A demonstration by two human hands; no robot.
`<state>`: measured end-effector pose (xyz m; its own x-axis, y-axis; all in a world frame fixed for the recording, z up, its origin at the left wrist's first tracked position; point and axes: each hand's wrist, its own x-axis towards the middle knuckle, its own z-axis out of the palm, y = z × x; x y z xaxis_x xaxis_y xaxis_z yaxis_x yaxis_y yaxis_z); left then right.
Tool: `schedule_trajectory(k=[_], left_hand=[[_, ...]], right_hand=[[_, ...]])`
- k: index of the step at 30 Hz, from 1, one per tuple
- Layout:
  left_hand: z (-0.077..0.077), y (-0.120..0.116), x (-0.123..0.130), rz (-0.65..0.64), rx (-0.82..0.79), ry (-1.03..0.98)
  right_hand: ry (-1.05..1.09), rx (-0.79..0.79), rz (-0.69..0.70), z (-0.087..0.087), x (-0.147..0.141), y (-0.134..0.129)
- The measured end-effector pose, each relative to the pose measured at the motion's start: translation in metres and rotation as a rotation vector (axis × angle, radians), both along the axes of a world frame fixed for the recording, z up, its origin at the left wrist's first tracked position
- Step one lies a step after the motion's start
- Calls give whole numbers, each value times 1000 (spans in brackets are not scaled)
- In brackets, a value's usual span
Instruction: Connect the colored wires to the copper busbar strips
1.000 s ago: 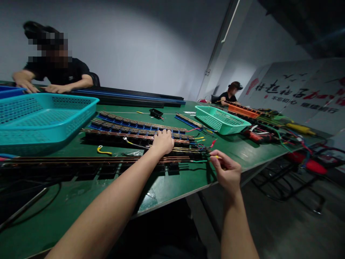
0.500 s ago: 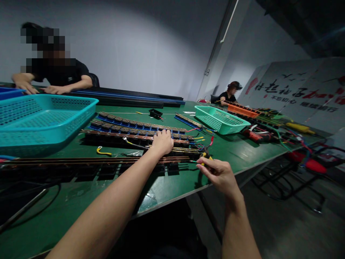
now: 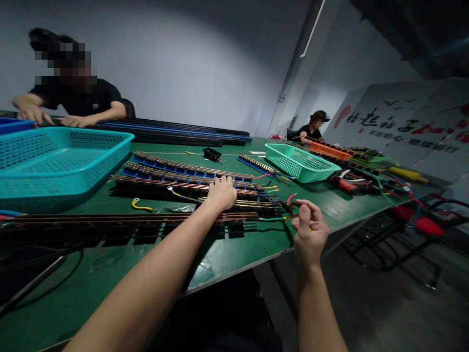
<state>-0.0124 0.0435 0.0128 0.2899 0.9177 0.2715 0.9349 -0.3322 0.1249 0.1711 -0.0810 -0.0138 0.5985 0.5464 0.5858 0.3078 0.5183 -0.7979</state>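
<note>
My left hand (image 3: 222,193) has its fingers curled down over a bundle of copper-edged rails (image 3: 168,185) on blue and black holders. To the right, my right hand (image 3: 310,230) is closed, thumb up, around what looks like yellow-handled pliers (image 3: 289,204), mostly hidden by the fingers. A thin green wire (image 3: 271,219) sticks out from the end of the front copper rail (image 3: 190,217) and reaches close to that hand. A red wire end (image 3: 292,197) shows just beyond the fingers. A yellow lead with a ring lug (image 3: 141,205) lies left of my forearm.
A turquoise basket (image 3: 91,168) stands at the left, a green basket (image 3: 302,168) at the back right. Red-handled pliers (image 3: 350,185) lie beside the green one. Long dark rails (image 3: 176,131) lie before a co-worker (image 3: 76,93); another person (image 3: 311,128) sits farther off.
My right hand has moved a little to the right and turned thumb up, off the green wire, which now shows at more length. My left hand has stayed in place.
</note>
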Motion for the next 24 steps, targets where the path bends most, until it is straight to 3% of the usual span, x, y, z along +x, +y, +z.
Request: schedule_trajectory(k=[13,20,24], left_hand=[[-1,0,0,0,0,-4],[-1,1,0,3,-1,-8],[-1,2,0,1,2,-6]], right_hand=[[167,129,-62,5,-3,6],[-136,19,-25,-10,2,-2],[-313,151,-119,-13,0,-11]])
